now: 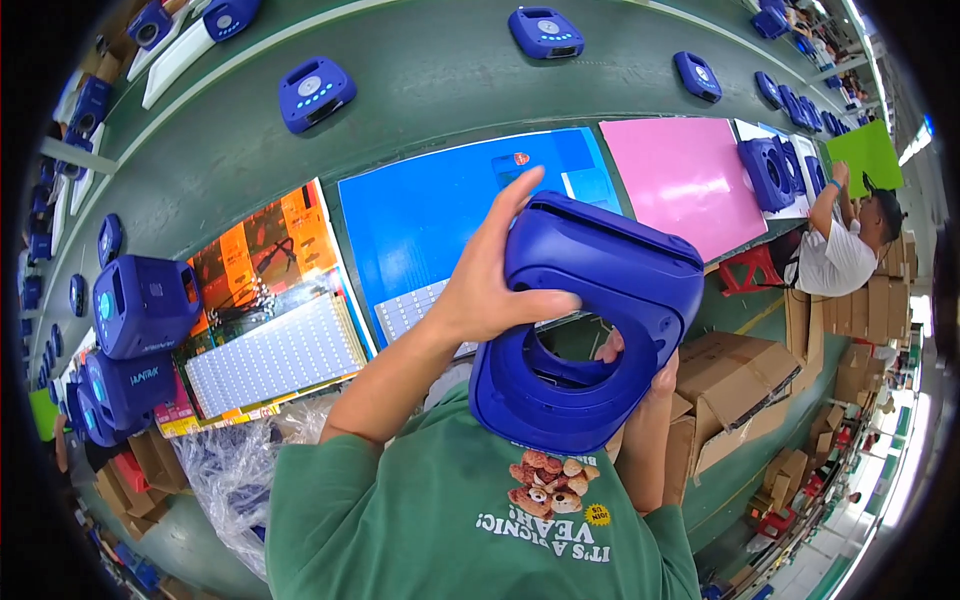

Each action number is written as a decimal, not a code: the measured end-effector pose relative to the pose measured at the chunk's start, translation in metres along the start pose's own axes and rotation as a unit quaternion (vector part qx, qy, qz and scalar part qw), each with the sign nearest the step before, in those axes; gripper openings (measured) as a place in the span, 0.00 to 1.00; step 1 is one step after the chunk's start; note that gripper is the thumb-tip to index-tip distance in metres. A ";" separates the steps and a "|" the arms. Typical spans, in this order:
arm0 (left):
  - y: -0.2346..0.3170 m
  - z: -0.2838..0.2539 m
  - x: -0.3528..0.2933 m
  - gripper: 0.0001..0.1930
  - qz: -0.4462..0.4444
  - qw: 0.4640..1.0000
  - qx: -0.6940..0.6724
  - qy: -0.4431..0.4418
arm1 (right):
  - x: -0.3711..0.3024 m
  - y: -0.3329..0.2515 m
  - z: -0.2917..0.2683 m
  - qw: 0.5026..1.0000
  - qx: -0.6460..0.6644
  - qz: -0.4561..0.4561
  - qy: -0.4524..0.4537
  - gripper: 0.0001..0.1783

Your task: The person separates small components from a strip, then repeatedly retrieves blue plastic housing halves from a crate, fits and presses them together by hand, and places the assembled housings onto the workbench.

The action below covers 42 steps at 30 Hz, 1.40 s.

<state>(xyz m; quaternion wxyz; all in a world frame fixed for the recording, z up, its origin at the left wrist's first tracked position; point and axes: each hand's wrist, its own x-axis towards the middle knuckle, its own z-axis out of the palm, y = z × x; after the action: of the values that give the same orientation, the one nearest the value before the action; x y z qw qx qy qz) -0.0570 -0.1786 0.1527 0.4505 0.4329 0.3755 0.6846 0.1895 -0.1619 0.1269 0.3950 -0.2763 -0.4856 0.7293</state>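
Observation:
A dark blue plastic speaker housing (600, 240) with a big round opening is held tilted in front of my chest. My left hand (490, 275) grips its upper left side, the thumb lying across the face near the opening and the index finger stretched upward. On the lower right side, my right hand (660, 385) holds the housing, with most of its fingers behind it. A fingertip shows through the round opening. Beneath the housing lies a blue printed sheet (410, 220) on the bench.
Sheets of round white stickers (275, 355) lie on an orange printed board (290, 240) at left, beside stacked blue speakers (145, 305). A pink sheet (690, 180) is at right. Blue units line the green belt (420, 90). Cardboard boxes (740, 380) and a seated co-worker (845, 255) are at right.

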 end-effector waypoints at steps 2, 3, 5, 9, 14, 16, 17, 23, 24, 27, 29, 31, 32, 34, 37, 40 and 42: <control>0.009 0.001 0.010 0.52 -0.013 0.997 0.079 -0.003 | 0.001 -0.019 0.023 0.998 -0.060 -0.015 0.032 0.54; 0.013 0.001 0.012 0.52 -0.028 0.987 0.156 -0.012 | 0.000 -0.027 0.034 0.990 -0.119 -0.034 0.066 0.55; 0.025 0.009 0.017 0.51 -0.029 0.991 0.127 -0.014 | -0.010 -0.034 0.042 0.987 -0.124 -0.047 0.094 0.56; 0.036 0.013 0.020 0.42 -0.021 0.999 0.023 -0.040 | -0.023 -0.035 0.038 0.984 -0.121 -0.084 0.100 0.59; 0.024 0.006 0.026 0.38 -0.067 0.994 -0.077 -0.028 | -0.026 -0.031 0.038 0.976 -0.156 -0.105 0.108 0.59; 0.014 0.012 0.022 0.42 -0.025 0.999 -0.029 -0.021 | -0.019 -0.027 0.045 0.967 -0.180 -0.122 0.131 0.59; 0.011 0.015 0.020 0.47 0.013 1.000 0.019 -0.014 | -0.017 -0.026 0.048 0.968 -0.180 -0.123 0.127 0.59; 0.013 0.014 0.017 0.58 0.029 0.996 0.088 -0.011 | -0.015 -0.025 0.060 0.930 -0.286 -0.185 0.140 0.60; 0.015 0.014 0.017 0.58 0.029 0.996 0.087 -0.009 | -0.013 -0.026 0.065 0.937 -0.255 -0.188 0.149 0.59; 0.024 0.014 0.019 0.45 -0.017 0.997 -0.053 0.052 | -0.013 -0.030 0.062 0.950 -0.219 -0.165 0.146 0.54; 0.028 0.015 0.023 0.38 -0.016 0.995 -0.061 0.071 | -0.016 -0.035 0.049 0.956 -0.216 -0.141 0.140 0.51; 0.034 0.019 0.027 0.18 0.021 0.993 -0.021 0.117 | -0.019 -0.031 0.027 0.988 -0.083 -0.109 0.072 0.51; 0.038 0.022 0.029 0.18 0.020 0.993 -0.028 0.109 | -0.019 -0.025 0.021 0.986 -0.089 -0.113 0.080 0.51; 0.047 0.022 0.027 0.14 0.043 0.982 0.115 0.141 | -0.011 -0.017 0.016 0.988 0.094 -0.117 0.034 0.48; 0.050 0.019 0.025 0.13 0.106 0.969 0.173 0.142 | -0.007 -0.014 0.029 0.979 0.163 -0.113 0.038 0.46; 0.052 0.019 0.023 0.13 0.138 0.962 0.193 0.136 | -0.005 -0.011 0.021 0.976 0.172 -0.133 0.006 0.45; 0.050 0.016 0.022 0.12 0.174 0.949 0.220 0.146 | -0.006 -0.012 0.016 0.990 0.069 -0.111 -0.062 0.44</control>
<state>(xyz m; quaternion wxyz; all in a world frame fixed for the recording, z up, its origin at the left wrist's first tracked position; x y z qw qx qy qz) -0.0612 -0.1718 0.2087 0.1582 0.4754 0.4973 0.7083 0.1837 -0.1720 0.1442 0.4604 -0.1472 -0.4853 0.7286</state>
